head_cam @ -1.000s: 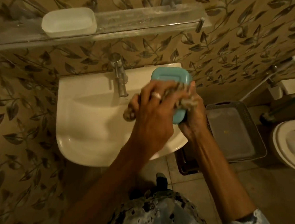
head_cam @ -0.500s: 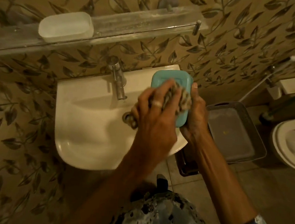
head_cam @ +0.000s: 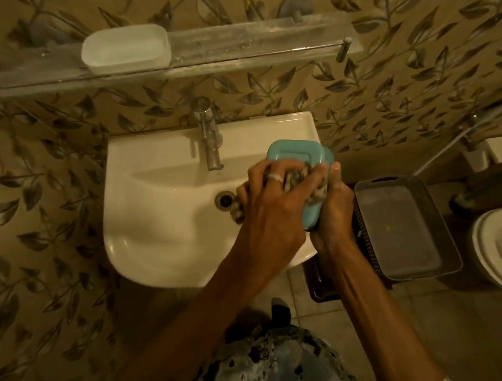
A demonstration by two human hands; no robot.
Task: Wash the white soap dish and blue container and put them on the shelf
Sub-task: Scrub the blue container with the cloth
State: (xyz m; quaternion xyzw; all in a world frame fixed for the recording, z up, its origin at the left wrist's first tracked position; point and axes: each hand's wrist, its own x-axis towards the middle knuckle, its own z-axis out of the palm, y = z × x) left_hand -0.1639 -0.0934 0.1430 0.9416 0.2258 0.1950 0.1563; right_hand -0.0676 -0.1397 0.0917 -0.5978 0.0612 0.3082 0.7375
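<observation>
blue container (head_cam: 296, 150): held over right side of sink (head_cam: 158, 213)
right hand (head_cam: 333, 218): fingers wrapped around container's right edge
left hand (head_cam: 271, 219): fingers curled, pressing scrubber (head_cam: 297, 176) on container
white soap dish (head_cam: 125, 48): on shelf (head_cam: 255, 45)

glass shelf (head_cam: 255, 45) running along the leaf-patterned wall above the basin, tilting down toward the left in this view, cloudy with white residue. carrying 1 white soap dish (head_cam: 125, 48) on its left part, sitting upright and open side up, well apart from the metal post (head_cam: 343, 48) at the shelf's right end. white basin (head_cam: 158, 213) hanging below, bearing a chrome tap (head_cam: 208, 139) on its back ledge and showing a drain (head_cam: 224, 199) in its bowl. tiled floor (head_cam: 457, 333) lying to the right, supporting a grey basket (head_cam: 406, 229) just beside the basin and part of a toilet (head_cam: 497, 246) at the frame's edge.
</observation>
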